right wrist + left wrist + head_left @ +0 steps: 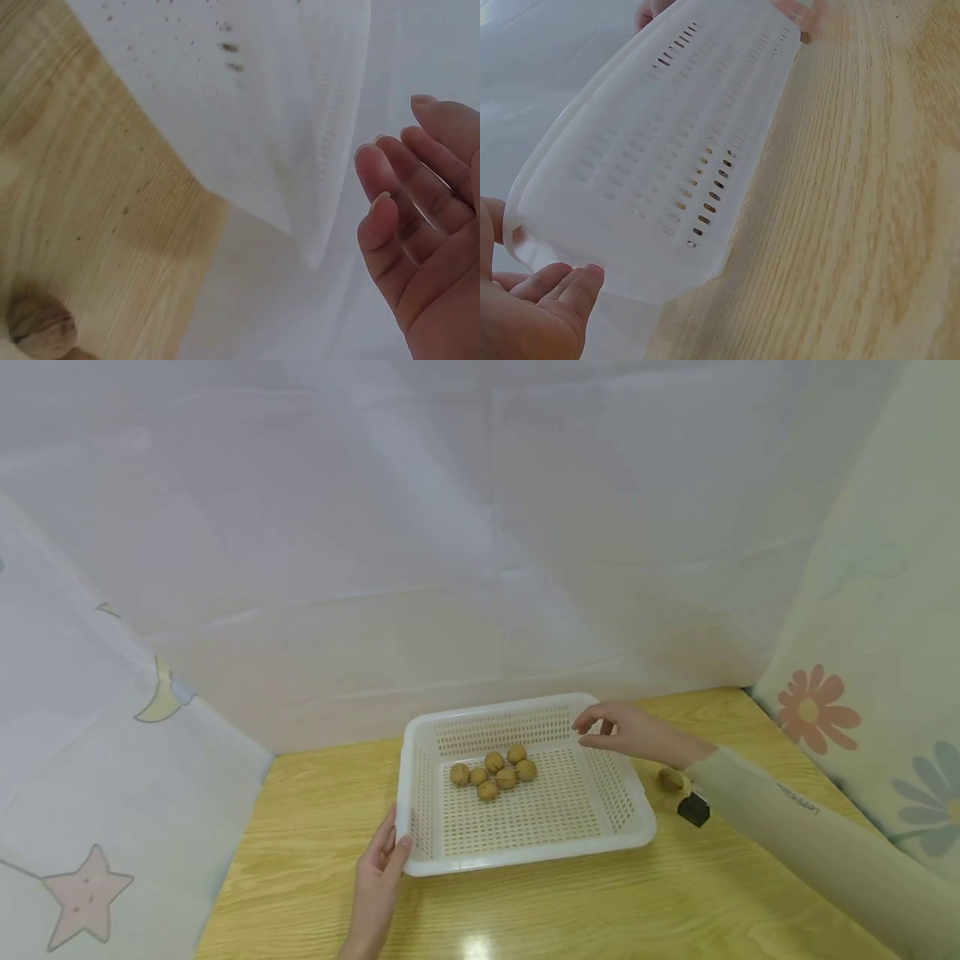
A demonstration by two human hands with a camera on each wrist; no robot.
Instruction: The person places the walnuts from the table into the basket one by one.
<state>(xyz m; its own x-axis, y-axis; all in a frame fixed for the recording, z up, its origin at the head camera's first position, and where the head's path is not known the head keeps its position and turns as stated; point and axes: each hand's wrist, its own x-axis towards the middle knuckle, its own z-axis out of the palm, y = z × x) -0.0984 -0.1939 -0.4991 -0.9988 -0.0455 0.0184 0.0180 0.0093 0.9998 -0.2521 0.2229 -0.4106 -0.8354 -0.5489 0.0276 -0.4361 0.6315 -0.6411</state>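
Observation:
A white perforated plastic basket (525, 856) stands on the wooden table with several walnuts (506, 777) grouped left of its middle. At the basket's left rim, my left hand (378, 877) grips the edge, thumb on top and fingers below; the left wrist view shows those fingertips (577, 289) against the outer wall. My right hand (626, 731) hovers near the far right corner with loosely bent fingers and holds nothing. In the right wrist view its fingers (409, 195) are apart from the basket's rim. Outside the basket, a walnut (43, 326) lies on the table below my right wrist.
The table (315, 860) extends around the basket on both sides and in front. A pale sheet (450, 568) hangs behind it, and patterned sheets flank it at left (90, 777) and right (885, 610). A small black device (693, 810) is strapped at my right wrist.

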